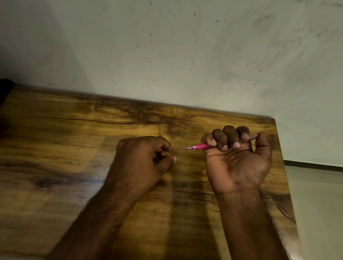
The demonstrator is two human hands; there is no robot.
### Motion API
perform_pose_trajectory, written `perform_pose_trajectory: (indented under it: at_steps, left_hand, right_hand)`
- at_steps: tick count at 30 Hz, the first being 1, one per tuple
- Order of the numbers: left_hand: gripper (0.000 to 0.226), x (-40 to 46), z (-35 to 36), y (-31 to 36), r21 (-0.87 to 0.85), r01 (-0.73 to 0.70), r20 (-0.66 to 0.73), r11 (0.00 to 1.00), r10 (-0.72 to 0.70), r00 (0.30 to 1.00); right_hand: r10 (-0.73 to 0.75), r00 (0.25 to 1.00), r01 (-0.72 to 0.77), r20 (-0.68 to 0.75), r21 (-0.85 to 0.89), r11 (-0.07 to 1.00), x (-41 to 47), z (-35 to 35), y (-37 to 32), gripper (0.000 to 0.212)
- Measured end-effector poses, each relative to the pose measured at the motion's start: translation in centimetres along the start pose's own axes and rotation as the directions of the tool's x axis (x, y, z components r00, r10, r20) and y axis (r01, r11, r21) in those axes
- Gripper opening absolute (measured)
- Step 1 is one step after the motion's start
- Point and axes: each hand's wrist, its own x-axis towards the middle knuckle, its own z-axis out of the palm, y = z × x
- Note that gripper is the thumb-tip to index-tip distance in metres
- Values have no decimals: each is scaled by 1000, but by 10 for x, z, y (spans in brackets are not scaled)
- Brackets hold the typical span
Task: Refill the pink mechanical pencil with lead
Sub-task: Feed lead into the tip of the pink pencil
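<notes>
No brand, label or writing can be read anywhere; the pink mechanical pencil point(201, 146) shows only plain pink plastic where it is visible, and most of its barrel is hidden inside the fist.

The pencil is held above the right part of the wooden tabletop point(63, 141), clear of the surface. Its long axis runs nearly level, left to right across the view, tilted a little so that the left end sits lower and the right end higher. The pointed writing tip faces left, toward the other hand, and sticks out past the little-finger side of the fist. The back end pokes out on the opposite side, between the index finger and the thumb.

The right hand point(239, 161) is turned palm toward the camera, with all four fingers curled over the barrel and the thumb raised beside it; its grip is a closed fist holding the pencil.

The left hand point(144, 156) is to the left of the tip, near it but apart. Its fingers are curled in, thumb and forefinger drawn close together. Whether this narrow grip pinches anything, such as a lead, I cannot tell.

A pale, scuffed wall point(193, 49) rises behind the tabletop.
</notes>
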Motion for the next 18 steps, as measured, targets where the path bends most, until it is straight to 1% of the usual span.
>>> perform_pose_trajectory:
  at_steps: [9,18]
  left_hand:
    - [17,0,0,0,-2,-3,0,1000,3,1000]
    - [16,-1,0,1,-13,9,7,1000,-9,1000]
  right_hand:
    - [2,1000,-2,-2,37,999,0,-1,0,44]
    - [-5,1000,6,-18,22,1000,-1,0,1,45]
